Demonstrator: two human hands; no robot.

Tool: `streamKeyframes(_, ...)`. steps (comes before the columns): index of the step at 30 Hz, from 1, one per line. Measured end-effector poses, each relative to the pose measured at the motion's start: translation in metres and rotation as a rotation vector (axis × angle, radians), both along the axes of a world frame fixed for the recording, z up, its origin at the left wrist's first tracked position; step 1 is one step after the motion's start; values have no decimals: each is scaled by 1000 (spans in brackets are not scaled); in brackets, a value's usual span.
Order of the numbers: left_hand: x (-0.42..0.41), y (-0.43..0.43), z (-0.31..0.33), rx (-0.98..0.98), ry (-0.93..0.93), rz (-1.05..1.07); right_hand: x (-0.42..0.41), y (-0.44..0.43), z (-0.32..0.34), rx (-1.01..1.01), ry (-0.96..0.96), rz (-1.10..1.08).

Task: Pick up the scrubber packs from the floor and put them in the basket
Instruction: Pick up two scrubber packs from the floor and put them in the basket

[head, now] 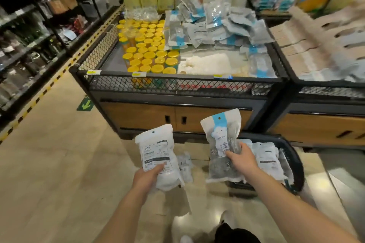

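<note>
The floor (59, 173) was of pale beige tiles, in a shop aisle. The left hand (147, 176) gripped a white scrubber pack (158, 154) by its lower part, held up over the floor. The right hand (242, 161) had its fingers closed on a grey scrubber pack (224, 144), just beside the black basket (294, 156), where more packs lay. One small pack (185, 165) remained on the floor between the hands. Behind stood a display bin (177, 85) with yellow-lidded jars (148, 53), and dark shelves (29, 35) at the left.
</note>
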State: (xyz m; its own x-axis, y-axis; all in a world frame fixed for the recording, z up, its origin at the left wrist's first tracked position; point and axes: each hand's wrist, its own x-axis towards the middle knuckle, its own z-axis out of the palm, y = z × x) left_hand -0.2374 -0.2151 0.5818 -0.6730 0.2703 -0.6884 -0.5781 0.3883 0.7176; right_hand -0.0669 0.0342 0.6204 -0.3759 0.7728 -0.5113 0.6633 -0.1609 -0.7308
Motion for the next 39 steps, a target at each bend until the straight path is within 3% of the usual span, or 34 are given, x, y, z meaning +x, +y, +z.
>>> streamKeyframes(9, 49, 103, 19, 24, -65, -335, 141, 26, 4, 42, -34, -358)
streamKeyframes(17, 87, 196, -35, -25, -123, -511, 234, 70, -17, 53, -103, -537)
streamKeyframes(22, 151, 255, 2, -52, -128, -519, 281, 132, -39, 42, -120, -523)
streamKeyframes(27, 184, 311, -26, -157, -53, -430, 317, 211, -62, 3, -165, -446)
streamKeyframes(31, 207, 340, -46, -226, -100, -378, 330, 265, -73, -46, -217, -318)
streamKeyframes(39, 217, 379, -87, -387, -17, -324, 313, 330, -117, -107, -276, -175)
